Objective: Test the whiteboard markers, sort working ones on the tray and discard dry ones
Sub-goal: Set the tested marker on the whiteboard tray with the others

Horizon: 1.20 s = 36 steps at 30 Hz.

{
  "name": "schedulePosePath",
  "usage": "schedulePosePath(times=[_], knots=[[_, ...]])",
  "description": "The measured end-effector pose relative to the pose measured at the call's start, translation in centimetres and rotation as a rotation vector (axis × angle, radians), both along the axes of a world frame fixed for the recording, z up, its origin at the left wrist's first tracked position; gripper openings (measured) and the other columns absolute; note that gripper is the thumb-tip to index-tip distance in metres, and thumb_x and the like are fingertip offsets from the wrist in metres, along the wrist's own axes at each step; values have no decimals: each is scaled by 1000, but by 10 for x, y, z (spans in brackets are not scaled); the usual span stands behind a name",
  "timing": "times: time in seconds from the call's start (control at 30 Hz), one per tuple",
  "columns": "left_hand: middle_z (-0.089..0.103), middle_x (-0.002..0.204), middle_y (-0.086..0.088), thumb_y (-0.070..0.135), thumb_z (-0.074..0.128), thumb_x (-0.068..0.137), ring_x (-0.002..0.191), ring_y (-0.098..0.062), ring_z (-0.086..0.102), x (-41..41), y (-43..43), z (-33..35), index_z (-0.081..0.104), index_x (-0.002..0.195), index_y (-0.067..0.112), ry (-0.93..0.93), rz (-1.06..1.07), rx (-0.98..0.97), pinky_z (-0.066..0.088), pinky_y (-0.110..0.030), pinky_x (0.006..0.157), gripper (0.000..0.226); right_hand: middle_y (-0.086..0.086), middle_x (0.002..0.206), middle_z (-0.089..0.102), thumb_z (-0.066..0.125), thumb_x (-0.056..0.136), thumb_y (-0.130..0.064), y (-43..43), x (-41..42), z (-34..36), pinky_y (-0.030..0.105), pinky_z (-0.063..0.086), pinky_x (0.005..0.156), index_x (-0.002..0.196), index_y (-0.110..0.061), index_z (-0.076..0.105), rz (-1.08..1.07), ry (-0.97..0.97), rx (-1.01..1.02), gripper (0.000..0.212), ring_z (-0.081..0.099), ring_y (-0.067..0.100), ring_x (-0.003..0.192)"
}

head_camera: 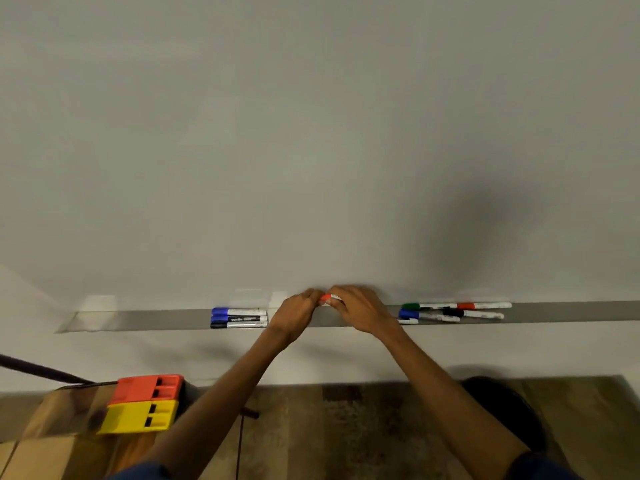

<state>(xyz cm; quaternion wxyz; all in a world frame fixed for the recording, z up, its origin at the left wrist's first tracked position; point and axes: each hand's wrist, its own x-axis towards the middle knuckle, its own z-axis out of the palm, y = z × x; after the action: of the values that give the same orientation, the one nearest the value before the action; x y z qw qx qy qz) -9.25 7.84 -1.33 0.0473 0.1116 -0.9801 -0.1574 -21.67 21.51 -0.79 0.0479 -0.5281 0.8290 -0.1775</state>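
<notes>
Red-capped white marker point(327, 298) in fingertip grip of left hand point(297, 314) and right hand point(361, 311).

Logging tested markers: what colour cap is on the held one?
Red cap, seen in head view.

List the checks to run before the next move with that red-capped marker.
1. Grip: left hand and right hand both hold the red-capped marker: ok.
2. Cap loosened: cannot tell, fingers cover it.
3. whiteboard above the hands bare for a test stroke: ok.
4. marker pile at the right of the tray tidy: not ok, they cross.
5. Discard place: cannot tell whether red bin or yellow bin serves.
</notes>
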Motion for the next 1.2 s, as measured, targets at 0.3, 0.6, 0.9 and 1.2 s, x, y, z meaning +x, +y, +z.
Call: schedulePosePath(times=[0.3, 0.6, 0.9, 1.2], knots=[[61, 112, -9, 11, 43, 96, 91, -32, 61, 14, 9, 28, 55, 117, 12, 67, -68, -42, 39, -31, 69, 24, 5, 82, 72, 45, 95, -51, 13, 11, 28, 25, 37, 59, 92, -19, 70, -35, 82, 13, 40, 63, 22, 72], [65, 112, -8, 25, 39, 103, 85, -32, 64, 26, -22, 68, 57, 116, 10, 291, 135, -30, 42, -29, 69, 26, -1, 53, 54, 36, 89, -71, 26, -5, 47, 32, 42, 54, 58, -14, 49, -253, -118, -173, 66, 50, 15, 51], [52, 113, 2, 27, 41, 102, 78, -5, 51, 10, -2, 149, 57, 120, 14, 724, 287, 45, 42, -19, 68, 27, -2, 85, 66, 38, 97, -54, -18, 24, 151, 33, 50, 70, 100, -27, 55, -218, -345, -591, 32, 61, 13, 75], [59, 115, 1, 25, 47, 101, 96, -9, 57, -2, -23, 264, 54, 126, 14, 1122, 325, 50, 53, -30, 80, 27, -14, 82, 57, 38, 103, -13, -46, 31, 271, 17, 41, 59, 103, -22, 62, 80, -322, -966, 25, 49, 3, 63]])
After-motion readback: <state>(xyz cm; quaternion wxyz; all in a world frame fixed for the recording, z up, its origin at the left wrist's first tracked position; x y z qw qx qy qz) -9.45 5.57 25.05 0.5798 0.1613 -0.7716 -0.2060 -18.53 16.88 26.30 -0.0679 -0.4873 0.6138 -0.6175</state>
